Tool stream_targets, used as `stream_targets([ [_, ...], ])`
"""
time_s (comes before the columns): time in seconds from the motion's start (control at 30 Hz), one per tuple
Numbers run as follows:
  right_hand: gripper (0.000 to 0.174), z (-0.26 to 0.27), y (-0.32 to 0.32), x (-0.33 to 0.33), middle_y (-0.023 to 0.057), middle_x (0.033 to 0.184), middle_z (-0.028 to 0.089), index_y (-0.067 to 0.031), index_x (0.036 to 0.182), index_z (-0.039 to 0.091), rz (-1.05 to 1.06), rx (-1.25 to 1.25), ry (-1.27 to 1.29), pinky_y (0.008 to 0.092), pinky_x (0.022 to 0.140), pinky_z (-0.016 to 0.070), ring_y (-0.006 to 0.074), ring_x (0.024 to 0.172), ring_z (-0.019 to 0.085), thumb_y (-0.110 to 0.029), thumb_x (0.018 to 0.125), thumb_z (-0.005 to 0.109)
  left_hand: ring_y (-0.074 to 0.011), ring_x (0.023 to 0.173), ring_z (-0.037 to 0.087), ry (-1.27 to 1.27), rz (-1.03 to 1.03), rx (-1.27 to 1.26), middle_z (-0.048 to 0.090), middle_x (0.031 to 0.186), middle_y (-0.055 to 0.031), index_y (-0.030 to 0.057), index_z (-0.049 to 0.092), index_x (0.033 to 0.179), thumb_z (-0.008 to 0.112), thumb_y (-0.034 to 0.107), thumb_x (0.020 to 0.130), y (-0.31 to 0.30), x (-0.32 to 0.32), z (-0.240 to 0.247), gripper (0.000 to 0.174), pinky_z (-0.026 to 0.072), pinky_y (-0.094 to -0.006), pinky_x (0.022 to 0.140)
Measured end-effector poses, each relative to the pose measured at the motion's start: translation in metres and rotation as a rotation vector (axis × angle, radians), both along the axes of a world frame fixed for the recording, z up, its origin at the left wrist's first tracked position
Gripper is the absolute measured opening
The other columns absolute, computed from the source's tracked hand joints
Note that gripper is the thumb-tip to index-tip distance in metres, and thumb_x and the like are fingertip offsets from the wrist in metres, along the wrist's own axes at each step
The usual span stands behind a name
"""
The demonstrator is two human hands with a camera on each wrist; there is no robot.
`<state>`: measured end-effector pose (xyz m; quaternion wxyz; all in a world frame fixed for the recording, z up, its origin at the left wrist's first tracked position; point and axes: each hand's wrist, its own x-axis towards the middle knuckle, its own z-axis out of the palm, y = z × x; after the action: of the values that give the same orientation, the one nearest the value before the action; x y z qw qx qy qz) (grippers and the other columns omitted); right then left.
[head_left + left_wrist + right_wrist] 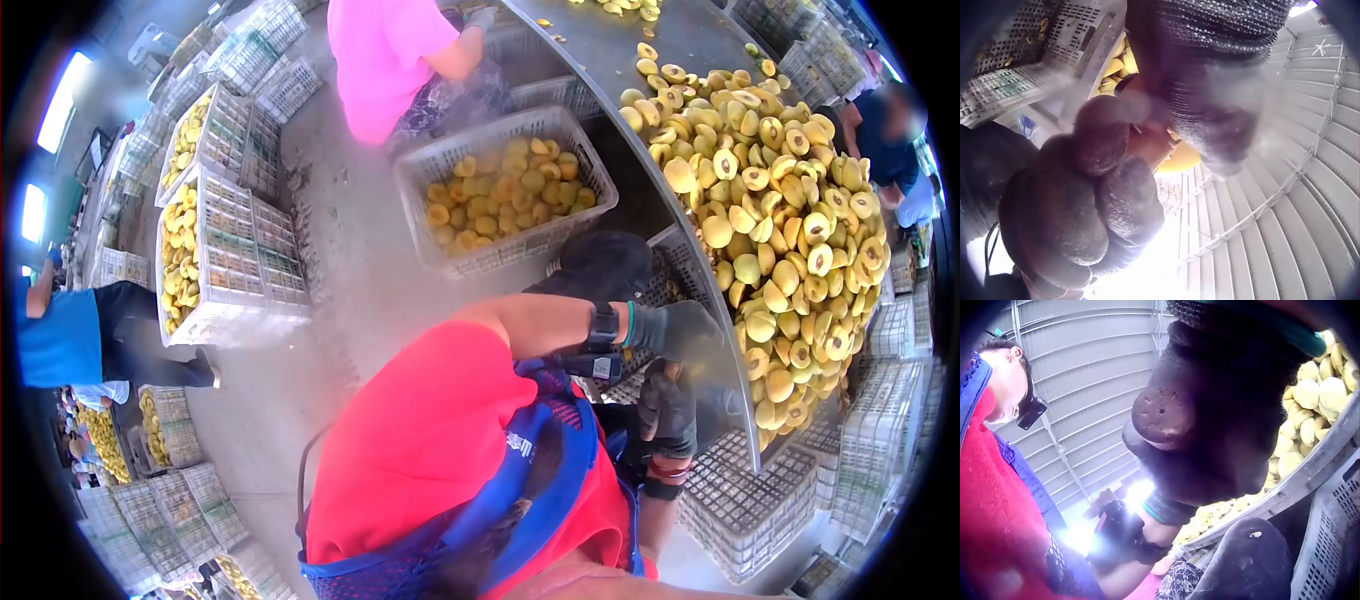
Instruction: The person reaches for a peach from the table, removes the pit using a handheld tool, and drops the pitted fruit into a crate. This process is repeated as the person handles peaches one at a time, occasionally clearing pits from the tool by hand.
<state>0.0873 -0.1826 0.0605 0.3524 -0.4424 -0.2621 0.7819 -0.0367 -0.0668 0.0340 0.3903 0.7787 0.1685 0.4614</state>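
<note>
In the head view my left hand (690, 332), in a grey knit glove, is at the table's edge beside halved yellow fruit. The left wrist view shows this hand (1210, 100) at the top, its fingers bent over a yellow fruit piece (1180, 157). Close below it is my right hand (668, 405) in a dark coated glove. In the left wrist view its fingers (1066, 206) are curled, the thumb against them; I cannot tell what is inside them. Up close in the right wrist view, the right hand (1210, 419) mostly hides its own work.
A metal table (680, 215) bears a big heap of fruit halves (780, 230). A white crate (600, 165) of fruit stands on the floor, another crate (750, 500) under the table's corner. A person in pink (385, 60) sits ahead; one in blue (60, 340) is far left.
</note>
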Motion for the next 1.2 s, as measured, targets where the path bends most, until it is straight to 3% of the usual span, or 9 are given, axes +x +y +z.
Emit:
stream_targets([
  [0.37, 0.015, -0.007, 0.015, -0.024, 0.0023, 0.082, 0.058, -0.0077, 0.102, 0.053, -0.075, 0.183, -0.243, 0.0248, 0.062, 0.0477, 0.0139, 0.074, 0.058, -0.018, 0.091, 0.057, -0.0192, 0.074, 0.063, -0.157, 0.112, -0.705, 0.067, 0.077, -0.0067, 0.0005, 0.065, 0.081, 0.046, 0.033, 0.098, 0.013, 0.015, -0.038, 0.041, 0.0504, -0.0344, 0.069],
  [0.4, 0.015, -0.007, 0.018, -0.032, 0.0016, 0.08, 0.058, -0.007, 0.103, 0.053, -0.175, 0.107, -0.168, 0.0247, 0.061, 0.0485, 0.013, 0.072, 0.059, -0.015, 0.091, 0.057, -0.0165, 0.079, 0.063, 0.006, 0.051, -0.103, 0.067, 0.081, -0.0059, -0.001, 0.064, 0.095, 0.043, 0.032, 0.1, 0.011, -0.018, -0.013, 0.04, 0.0511, -0.0327, 0.073],
  [0.47, 0.021, -0.017, 0.012, -0.033, 0.0014, 0.079, 0.06, -0.0049, 0.109, 0.052, -0.302, -0.015, 0.078, 0.0264, 0.06, 0.0494, 0.0115, 0.07, 0.06, -0.007, 0.088, 0.058, -0.0177, 0.086, 0.063, -0.283, 0.366, -0.233, 0.065, 0.09, -0.0096, -0.0011, 0.06, 0.107, 0.039, 0.029, 0.1, 0.0, -0.025, -0.006, 0.038, 0.0509, -0.0317, 0.078],
  [0.57, 0.033, -0.027, 0.006, -0.02, 0.0131, 0.108, 0.061, -0.0045, 0.116, 0.051, 0.071, 0.728, -0.836, 0.0342, 0.072, 0.0562, 0.0259, 0.084, 0.065, -0.007, 0.085, 0.064, -0.0183, 0.082, 0.062, -0.172, 0.511, -0.132, 0.064, 0.089, -0.0092, 0.0019, 0.061, 0.103, 0.04, 0.028, 0.099, 0.023, -0.064, 0.01, 0.033, 0.0507, -0.0316, 0.076],
  [0.7, 0.032, -0.065, 0.01, -0.016, 0.0109, 0.08, 0.062, -0.0055, 0.113, 0.053, -0.225, 0.821, -1.163, 0.0358, 0.059, 0.055, 0.0239, 0.065, 0.066, -0.01, 0.083, 0.065, -0.028, 0.085, 0.064, 0.592, 1.012, -0.306, 0.066, 0.095, -0.0137, 0.0056, 0.062, 0.103, 0.052, 0.023, 0.094, 0.065, -0.148, 0.018, 0.022, 0.0511, -0.0358, 0.077],
  [0.73, 0.021, -0.067, 0.017, -0.015, 0.0147, 0.077, 0.061, -0.004, 0.102, 0.055, -0.236, 0.794, -1.212, 0.0385, 0.057, 0.0533, 0.0286, 0.064, 0.065, -0.014, 0.085, 0.062, -0.0314, 0.089, 0.063, 1.031, 1.199, 0.187, 0.066, 0.097, -0.0156, 0.0056, 0.063, 0.104, 0.057, 0.024, 0.091, 0.065, -0.156, 0.013, 0.023, 0.0507, -0.0375, 0.078],
  [0.83, 0.021, -0.097, 0.031, 0.003, 0.0188, 0.08, 0.061, -0.0015, 0.094, 0.054, -0.139, 0.08, -0.73, 0.0427, 0.061, 0.0516, 0.0355, 0.071, 0.064, -0.02, 0.085, 0.059, -0.0349, 0.101, 0.059, 0.599, 1.225, 0.255, 0.061, 0.115, -0.0138, 0.007, 0.062, 0.104, 0.061, 0.036, 0.085, 0.112, -0.195, -0.038, 0.035, 0.0496, -0.0382, 0.082],
  [0.97, 0.03, -0.173, 0.038, 0.019, 0.0204, 0.079, 0.061, 0.0003, 0.093, 0.053, -0.248, 0.313, -0.901, 0.0454, 0.07, 0.0492, 0.0387, 0.08, 0.063, -0.028, 0.083, 0.059, -0.0358, 0.108, 0.058, 0.47, 0.909, -0.079, 0.059, 0.121, -0.0191, 0.003, 0.058, 0.119, 0.063, 0.039, 0.085, 0.126, -0.123, 0.012, 0.05, 0.0445, -0.0431, 0.093],
  [1.2, 0.027, -0.095, 0.033, 0.001, 0.0183, 0.074, 0.061, -0.0008, 0.092, 0.053, -0.306, 0.186, -0.836, 0.0432, 0.062, 0.0494, 0.0319, 0.067, 0.063, -0.026, 0.083, 0.057, -0.037, 0.118, 0.053, 1.124, 0.737, -0.094, 0.053, 0.13, -0.0228, 0.0048, 0.039, 0.139, 0.062, 0.061, 0.075, 0.247, -0.058, -0.053, 0.088, 0.0415, -0.045, 0.099],
])
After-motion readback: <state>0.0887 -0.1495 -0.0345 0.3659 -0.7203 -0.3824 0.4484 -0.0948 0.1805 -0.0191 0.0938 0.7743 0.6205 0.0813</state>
